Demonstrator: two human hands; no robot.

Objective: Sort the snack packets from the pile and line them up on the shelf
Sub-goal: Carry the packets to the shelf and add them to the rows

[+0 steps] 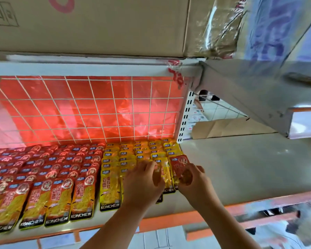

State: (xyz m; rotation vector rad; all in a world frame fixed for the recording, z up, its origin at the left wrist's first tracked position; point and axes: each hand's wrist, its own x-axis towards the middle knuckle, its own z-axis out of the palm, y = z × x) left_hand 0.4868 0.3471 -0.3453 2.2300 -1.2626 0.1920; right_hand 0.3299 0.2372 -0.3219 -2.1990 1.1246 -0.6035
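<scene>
At the shelf (232,168) front, pinching a red snack packet (178,163) low down with the fingers of the right hand (194,182), curling those of the left hand (144,182) onto the yellow packets (109,184) beside it. Likely handling light, floppy, slick; favouring a sealed edge. Beyond, backing onto a wire grid (97,108).

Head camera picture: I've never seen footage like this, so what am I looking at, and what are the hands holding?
No machine: a person wears a camera on the head, looking down at their own hands. On the white shelf lie rows of red Konchew snack packets, with yellow packets to their right. The left hand pinches one yellow packet; the right hand holds a single red packet at the yellow rows' right end. A wire grid stands behind, a cardboard box above.
</scene>
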